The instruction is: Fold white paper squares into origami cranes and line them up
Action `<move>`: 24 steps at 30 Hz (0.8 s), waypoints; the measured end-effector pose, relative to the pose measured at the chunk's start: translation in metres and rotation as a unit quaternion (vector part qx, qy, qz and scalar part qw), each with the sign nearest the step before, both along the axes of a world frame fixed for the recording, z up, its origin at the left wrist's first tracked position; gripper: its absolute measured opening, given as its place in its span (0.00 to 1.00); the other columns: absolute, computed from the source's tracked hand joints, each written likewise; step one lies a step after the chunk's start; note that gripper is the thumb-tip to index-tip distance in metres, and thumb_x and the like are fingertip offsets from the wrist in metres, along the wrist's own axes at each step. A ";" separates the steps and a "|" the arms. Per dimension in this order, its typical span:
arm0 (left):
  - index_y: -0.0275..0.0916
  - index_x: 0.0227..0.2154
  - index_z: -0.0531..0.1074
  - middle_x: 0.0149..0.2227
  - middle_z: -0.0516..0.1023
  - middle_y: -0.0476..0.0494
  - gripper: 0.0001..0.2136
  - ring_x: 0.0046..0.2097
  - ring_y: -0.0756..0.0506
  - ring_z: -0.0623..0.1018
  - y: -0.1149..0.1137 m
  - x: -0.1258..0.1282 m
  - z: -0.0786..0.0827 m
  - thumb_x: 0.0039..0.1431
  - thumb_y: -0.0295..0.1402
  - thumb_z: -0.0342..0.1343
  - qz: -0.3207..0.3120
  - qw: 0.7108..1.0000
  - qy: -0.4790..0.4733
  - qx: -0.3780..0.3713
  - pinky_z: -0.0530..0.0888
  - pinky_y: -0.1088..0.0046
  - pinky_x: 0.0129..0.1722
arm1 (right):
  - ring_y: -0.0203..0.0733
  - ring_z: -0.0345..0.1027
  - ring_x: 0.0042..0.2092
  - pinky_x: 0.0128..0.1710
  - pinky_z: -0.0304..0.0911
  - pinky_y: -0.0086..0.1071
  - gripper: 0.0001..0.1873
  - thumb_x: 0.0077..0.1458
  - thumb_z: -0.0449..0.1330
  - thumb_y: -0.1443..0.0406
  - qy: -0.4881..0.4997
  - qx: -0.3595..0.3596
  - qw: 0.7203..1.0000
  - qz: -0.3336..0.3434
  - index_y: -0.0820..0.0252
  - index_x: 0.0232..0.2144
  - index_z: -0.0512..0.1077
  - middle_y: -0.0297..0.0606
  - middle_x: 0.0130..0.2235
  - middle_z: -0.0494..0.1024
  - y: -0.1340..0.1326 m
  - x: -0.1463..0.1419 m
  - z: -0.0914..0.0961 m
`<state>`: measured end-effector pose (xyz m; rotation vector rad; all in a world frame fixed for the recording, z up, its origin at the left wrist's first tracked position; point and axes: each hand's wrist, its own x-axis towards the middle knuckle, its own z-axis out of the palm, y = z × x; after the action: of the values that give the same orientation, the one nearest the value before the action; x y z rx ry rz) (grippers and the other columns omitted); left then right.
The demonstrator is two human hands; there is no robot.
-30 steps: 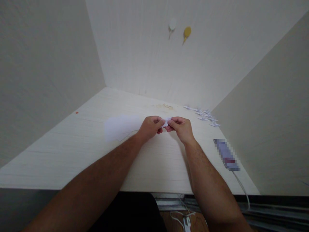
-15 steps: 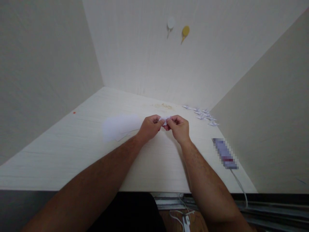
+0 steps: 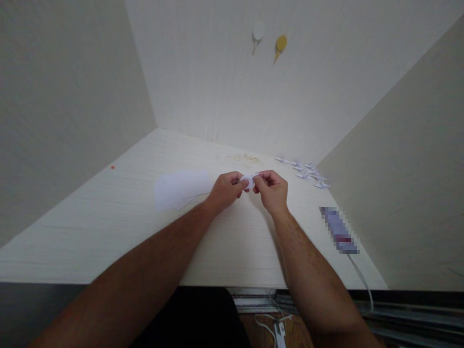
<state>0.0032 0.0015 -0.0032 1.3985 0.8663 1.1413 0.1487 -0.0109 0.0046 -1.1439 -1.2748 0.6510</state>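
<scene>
Between my two hands is a small folded piece of white paper (image 3: 248, 181), held just above the white tabletop (image 3: 232, 251). My left hand (image 3: 227, 188) pinches its left side with thumb and fingers. At its right edge, my right hand (image 3: 271, 189) grips it between thumb and forefinger. The paper's exact folds are too small to make out. Left of my left hand lie flat white paper sheets (image 3: 179, 186), partly covered by that forearm. Several small folded paper pieces (image 3: 306, 171) with pointed ends sit in a cluster at the back right.
A pixelated flat device (image 3: 339, 229) lies at the right, with a white cable (image 3: 360, 278) running over the front edge. Walls close in the table on three sides. White (image 3: 258, 32) and yellow (image 3: 281, 43) hooks are on the back wall. A power strip (image 3: 280, 333) lies on the floor.
My right hand has shifted slightly right, away from my left hand, so more of the white paper shows between them. The view has moved a little.
</scene>
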 end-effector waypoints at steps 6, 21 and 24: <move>0.35 0.26 0.69 0.24 0.76 0.46 0.14 0.19 0.55 0.66 -0.001 0.001 0.000 0.53 0.43 0.59 -0.013 1.000 -0.008 0.008 0.59 0.79 0.17 | 0.33 0.66 0.20 0.20 0.62 0.27 0.09 0.48 0.64 0.60 -0.008 0.006 1.000 0.008 0.60 0.28 0.74 0.28 0.18 0.72 -0.002 -0.001 0.003; 0.35 0.26 0.71 0.23 0.75 0.47 0.14 0.21 0.55 0.64 0.002 0.002 -0.004 0.54 0.44 0.58 -0.017 1.000 -0.014 0.016 0.60 0.79 0.21 | 0.33 0.66 0.19 0.20 0.59 0.26 0.05 0.46 0.64 0.64 0.010 0.024 1.000 0.014 0.58 0.24 0.72 0.26 0.17 0.71 -0.003 0.000 0.004; 0.35 0.26 0.71 0.23 0.75 0.47 0.14 0.21 0.54 0.64 0.003 0.003 -0.006 0.54 0.44 0.58 -0.010 1.000 -0.007 0.027 0.60 0.78 0.20 | 0.32 0.65 0.19 0.20 0.59 0.27 0.05 0.46 0.63 0.65 0.007 0.024 1.000 0.008 0.58 0.23 0.71 0.27 0.17 0.71 -0.004 0.000 0.005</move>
<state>0.0059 0.0049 -0.0093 1.4380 0.8157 1.1664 0.1485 -0.0150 0.0097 -1.0896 -1.2824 0.6354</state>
